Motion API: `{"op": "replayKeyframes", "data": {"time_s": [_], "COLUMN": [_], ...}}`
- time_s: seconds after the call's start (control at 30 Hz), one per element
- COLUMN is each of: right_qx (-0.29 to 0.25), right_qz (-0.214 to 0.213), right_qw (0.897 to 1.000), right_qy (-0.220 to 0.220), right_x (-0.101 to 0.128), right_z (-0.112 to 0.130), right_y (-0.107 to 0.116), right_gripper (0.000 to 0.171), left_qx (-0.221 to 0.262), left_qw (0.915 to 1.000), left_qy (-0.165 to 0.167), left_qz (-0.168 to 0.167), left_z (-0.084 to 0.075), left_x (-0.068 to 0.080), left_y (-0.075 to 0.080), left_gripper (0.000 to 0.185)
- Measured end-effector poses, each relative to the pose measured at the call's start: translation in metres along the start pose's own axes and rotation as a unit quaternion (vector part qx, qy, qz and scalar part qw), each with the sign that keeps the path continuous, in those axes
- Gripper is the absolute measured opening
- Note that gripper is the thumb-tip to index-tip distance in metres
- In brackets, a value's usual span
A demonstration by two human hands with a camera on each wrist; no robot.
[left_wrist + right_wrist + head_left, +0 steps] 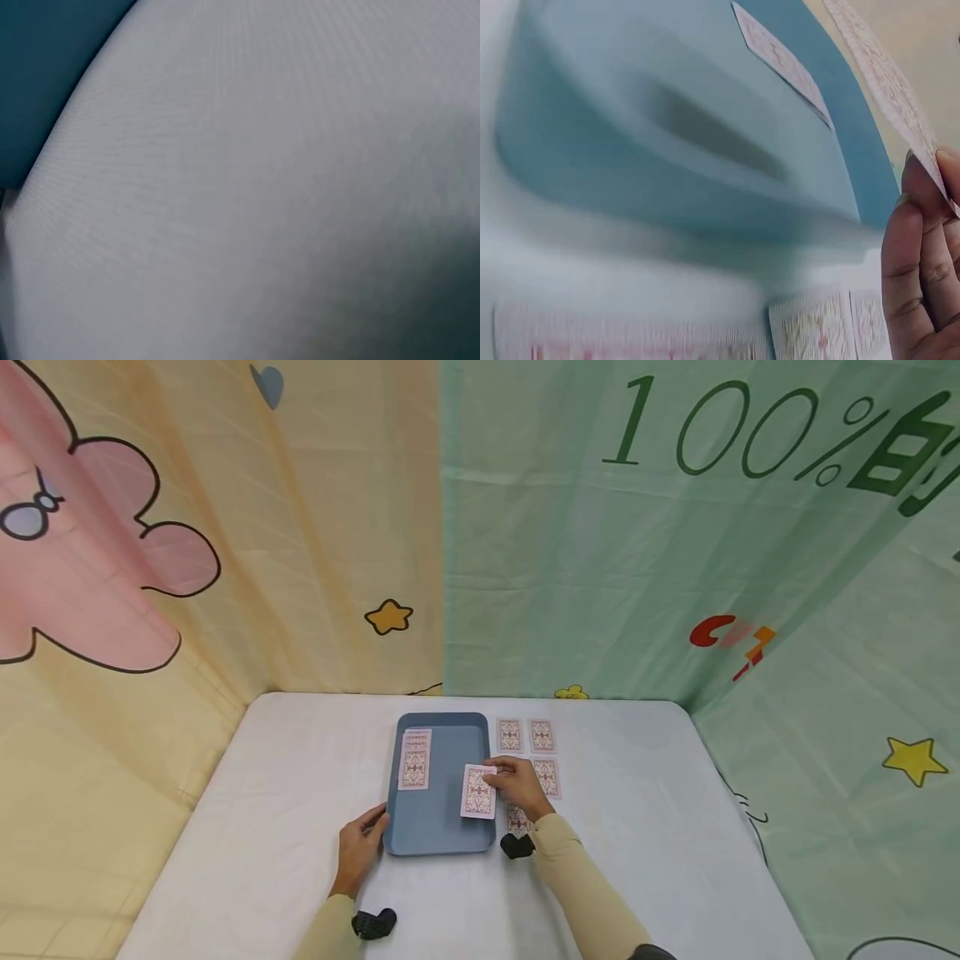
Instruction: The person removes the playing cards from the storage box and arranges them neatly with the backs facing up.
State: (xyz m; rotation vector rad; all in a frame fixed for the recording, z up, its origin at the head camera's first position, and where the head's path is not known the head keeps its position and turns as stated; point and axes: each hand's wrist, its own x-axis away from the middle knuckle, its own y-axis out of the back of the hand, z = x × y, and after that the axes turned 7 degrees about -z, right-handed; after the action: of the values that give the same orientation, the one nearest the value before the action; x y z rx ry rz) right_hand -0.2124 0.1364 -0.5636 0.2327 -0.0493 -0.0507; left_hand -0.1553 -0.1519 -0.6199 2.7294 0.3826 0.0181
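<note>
My right hand (519, 783) pinches a playing card (478, 792) between thumb and fingers, its red-patterned back up, over the right side of the blue tray (442, 835). In the right wrist view the held card (889, 82) tilts above the tray, with its shadow on the tray floor. Several overlapping cards (414, 768) lie in a column at the tray's left. My left hand (358, 850) touches the tray's lower left edge with fairly straight fingers; some fingertips are hidden. The left wrist view shows only the tray's edge (52, 67) and cloth.
Right of the tray, several cards lie back up on the white table (622, 827): a far card (510, 736), another beside it (542, 737), one behind the right hand (547, 777) and one partly under the wrist (517, 820). Printed curtains (570, 568) surround the table.
</note>
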Motion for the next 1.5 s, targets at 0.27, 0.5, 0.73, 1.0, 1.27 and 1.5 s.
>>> {"op": "replayKeyframes", "data": {"time_s": [0.27, 0.5, 0.73, 1.0, 1.27, 1.5], "right_qx": [0.000, 0.002, 0.000, 0.016, 0.051, 0.100], "right_qz": [-0.055, -0.072, -0.077, -0.091, -0.096, -0.092], "right_qw": [0.998, 0.996, 0.995, 0.992, 0.988, 0.987], "right_qy": [-0.035, -0.053, -0.068, -0.086, -0.108, -0.084], "right_x": [0.004, 0.012, 0.019, 0.033, 0.043, 0.041], "right_z": [-0.014, -0.023, -0.033, -0.049, -0.059, -0.066], "right_y": [0.030, 0.056, 0.076, 0.095, 0.110, 0.112], "right_gripper": [0.025, 0.026, 0.030, 0.030, 0.029, 0.027], "left_qx": [0.002, 0.002, 0.000, 0.002, 0.003, 0.000], "left_qw": [1.0000, 1.0000, 1.0000, 1.0000, 1.0000, 1.0000], "left_qy": [0.007, 0.005, 0.007, 0.005, 0.005, 0.002], "left_qz": [0.003, 0.004, 0.006, 0.003, 0.008, 0.007], "left_z": [0.001, 0.001, 0.000, 0.004, 0.004, 0.003], "left_x": [-0.001, -0.001, -0.002, -0.001, -0.002, -0.001], "left_y": [-0.002, -0.001, -0.001, -0.001, -0.001, -0.001], "left_gripper": [0.031, 0.031, 0.032, 0.032, 0.032, 0.032]}}
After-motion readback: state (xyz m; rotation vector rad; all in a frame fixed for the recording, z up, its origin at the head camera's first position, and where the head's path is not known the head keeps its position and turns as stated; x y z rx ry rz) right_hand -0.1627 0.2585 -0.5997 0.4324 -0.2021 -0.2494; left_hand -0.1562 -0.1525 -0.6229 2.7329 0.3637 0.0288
